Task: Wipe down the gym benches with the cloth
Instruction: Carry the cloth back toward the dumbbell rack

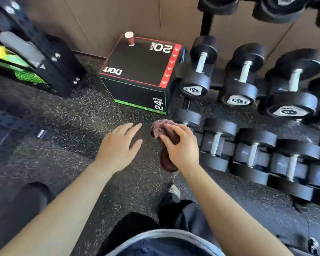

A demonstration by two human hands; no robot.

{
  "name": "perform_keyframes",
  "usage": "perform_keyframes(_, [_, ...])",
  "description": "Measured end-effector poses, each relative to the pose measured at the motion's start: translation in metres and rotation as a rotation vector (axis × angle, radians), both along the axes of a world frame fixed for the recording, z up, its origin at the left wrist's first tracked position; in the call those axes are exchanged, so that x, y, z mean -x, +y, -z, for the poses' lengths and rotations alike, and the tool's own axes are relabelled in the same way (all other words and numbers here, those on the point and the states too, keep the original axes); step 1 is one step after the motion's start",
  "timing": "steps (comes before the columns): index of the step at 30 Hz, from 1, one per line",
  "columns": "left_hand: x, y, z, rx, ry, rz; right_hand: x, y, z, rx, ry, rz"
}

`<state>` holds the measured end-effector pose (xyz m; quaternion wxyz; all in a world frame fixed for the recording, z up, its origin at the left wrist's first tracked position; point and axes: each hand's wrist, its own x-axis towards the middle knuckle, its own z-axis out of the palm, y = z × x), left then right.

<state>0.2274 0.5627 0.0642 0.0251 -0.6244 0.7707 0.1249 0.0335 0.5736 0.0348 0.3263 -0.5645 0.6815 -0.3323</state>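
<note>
Speckled rubber floor (67, 126) carries plyo box (142, 71) beside dumbbell rack (248, 100).

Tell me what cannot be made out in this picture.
1. Head view: the cloth is mostly covered by the right hand that grips it.
2. The dumbbell labels are blurred and their numbers unreadable.
3. The machine at left is blurred and cut by the edge.
4. No benches are recognisable in frame.

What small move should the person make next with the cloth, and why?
Probably bring the open left hand across to the cloth and spread it flat for wiping. The right hand grips it bunched up above the floor, touching no surface, and the left hand hovers empty just beside it.
</note>
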Motion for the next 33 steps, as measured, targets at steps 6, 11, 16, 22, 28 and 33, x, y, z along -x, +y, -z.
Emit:
perform_keyframes(6, [-0.012,-0.076,0.008,-0.029,0.034,-0.035,-0.015,-0.081,0.002,-0.04,0.016,-0.037])
perform_keyframes(11, [-0.037,-0.159,0.022,-0.044,0.073,-0.017,-0.04,-0.151,0.018,-0.096,0.047,-0.012])
perform_keyframes(16, [-0.075,-0.261,0.036,-0.049,0.116,0.055,-0.081,-0.231,0.036,-0.125,0.072,0.071])
perform_keyframes(22, [-0.135,-0.386,0.049,-0.078,0.085,0.114,-0.139,-0.333,0.055,-0.192,0.062,0.164])
perform_keyframes(28, [-0.154,-0.47,0.075,-0.12,0.071,0.16,-0.167,-0.415,0.076,-0.203,0.039,0.229])
perform_keyframes(33, [-0.152,-0.53,0.116,-0.173,0.082,0.165,-0.171,-0.478,0.116,-0.252,0.067,0.239])
